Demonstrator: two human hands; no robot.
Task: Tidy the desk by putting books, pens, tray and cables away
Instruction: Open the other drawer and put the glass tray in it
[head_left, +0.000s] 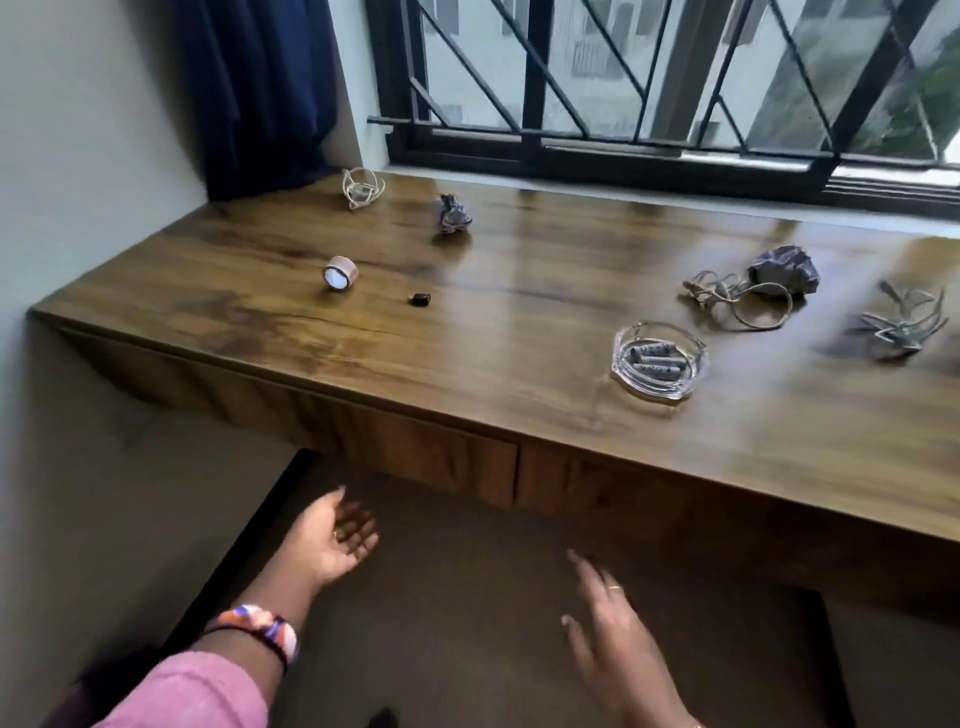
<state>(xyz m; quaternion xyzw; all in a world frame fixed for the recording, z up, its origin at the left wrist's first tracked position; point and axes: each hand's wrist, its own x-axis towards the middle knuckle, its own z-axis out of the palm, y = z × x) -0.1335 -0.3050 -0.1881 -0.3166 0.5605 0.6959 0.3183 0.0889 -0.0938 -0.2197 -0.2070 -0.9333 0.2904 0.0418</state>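
Left hand (335, 535): open, palm up, fingers loosely curled, empty, below the near edge of the wooden desk (467, 374). Right hand (618, 629): open, fingers spread, empty, touching nothing. Glass tray (658, 359): on the desk, right of centre. Coiled cables (737, 300) lie just beyond it, far right.

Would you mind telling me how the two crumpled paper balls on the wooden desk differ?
The crumpled paper ball near the curtain looks smaller and sits alone; the crumpled paper ball on the right looks bulkier, and touches a beige coiled cord. Both are greyish-purple and rest on the wooden desk.
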